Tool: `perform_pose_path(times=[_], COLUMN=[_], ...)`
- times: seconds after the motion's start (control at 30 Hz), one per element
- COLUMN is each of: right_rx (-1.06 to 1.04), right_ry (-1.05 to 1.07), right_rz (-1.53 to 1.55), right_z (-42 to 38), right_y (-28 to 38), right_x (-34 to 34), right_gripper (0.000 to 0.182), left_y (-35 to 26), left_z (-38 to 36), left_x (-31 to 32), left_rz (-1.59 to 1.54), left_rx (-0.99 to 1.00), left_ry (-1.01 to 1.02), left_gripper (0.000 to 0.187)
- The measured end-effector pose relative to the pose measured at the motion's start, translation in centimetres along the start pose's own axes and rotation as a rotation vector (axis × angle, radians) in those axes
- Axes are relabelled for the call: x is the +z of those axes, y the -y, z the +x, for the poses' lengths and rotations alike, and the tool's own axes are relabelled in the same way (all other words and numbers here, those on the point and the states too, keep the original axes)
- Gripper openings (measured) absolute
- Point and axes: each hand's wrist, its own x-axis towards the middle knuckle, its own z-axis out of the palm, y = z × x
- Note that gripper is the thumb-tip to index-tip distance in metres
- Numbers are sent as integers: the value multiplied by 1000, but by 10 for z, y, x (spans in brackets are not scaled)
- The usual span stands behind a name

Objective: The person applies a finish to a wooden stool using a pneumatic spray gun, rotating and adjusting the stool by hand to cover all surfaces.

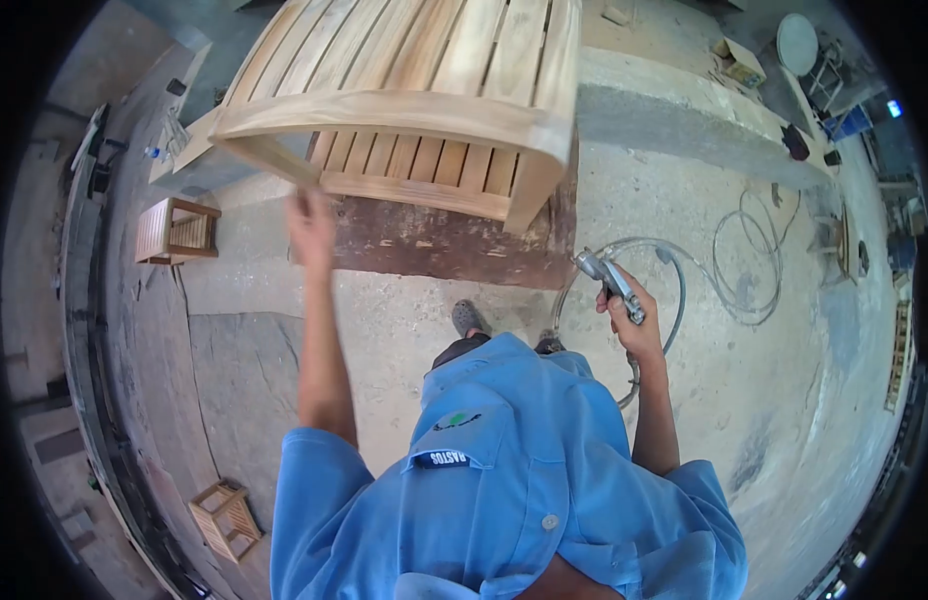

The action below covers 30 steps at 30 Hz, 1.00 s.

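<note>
A wooden slatted table (384, 110) with a second slatted shelf (424, 160) stands in front of me on a worn brown board (434, 245). My left hand (311, 228) is at the lower end of the table's left leg, its fingers smeared by motion. Wrapped around a metal spray gun (606, 272) is my right hand (636, 318), held off to the right of the table. A grey hose (676, 300) runs from the gun and curves down beside my leg.
Coiled hose (749, 265) lies on the concrete floor to the right. Small slatted wooden stools (169, 232) stand at left, another (224, 520) lower down. A low concrete ledge (694, 120) runs behind, with a cardboard box (739, 65) on it. Dark sheeting (249, 370) covers floor at left.
</note>
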Motion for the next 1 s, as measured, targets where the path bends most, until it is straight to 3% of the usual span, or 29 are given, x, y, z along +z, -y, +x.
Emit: perform_pose_path(times=[0.03, 0.07, 0.13, 0.23, 0.37, 0.5, 0.57, 0.73, 0.9, 1.0], right_rx=[-2, -3, -7, -38, -115, -116, -131, -260, -466, -623], right_ry=[14, 29, 66, 129, 167, 249, 284, 360, 413, 442], right_rz=[7, 12, 11, -17, -32, 30, 65, 94, 57, 33], right_z=[0, 1, 3, 1, -6, -8, -4, -3, 1, 6], right_y=[-1, -1, -1, 5, 11, 22, 27, 47, 92, 122], right_x=[-5, -10, -20, -45, -69, -80, -78, -76, -61, -49], right_gripper=[72, 72, 72, 72, 71, 71, 72, 57, 54, 54], left_y=[37, 26, -14, -54, -53, -54, -48, -48, 29, 71], left_z=[-16, -50, -101, -141, -142, -138, -128, -139, -200, -274], left_x=[22, 48, 85, 120, 112, 93, 85, 78, 90, 83], left_rz=[144, 32, -247, -363, -210, -338, -339, -318, -238, -192], left_rx=[96, 144, 51, -32, -77, -304, -280, -351, -387, -704], left_ry=[52, 109, 262, 289, 138, 127, 130, 114, 174, 288], left_gripper=[46, 45, 47, 50, 55, 55, 56, 60, 58, 55])
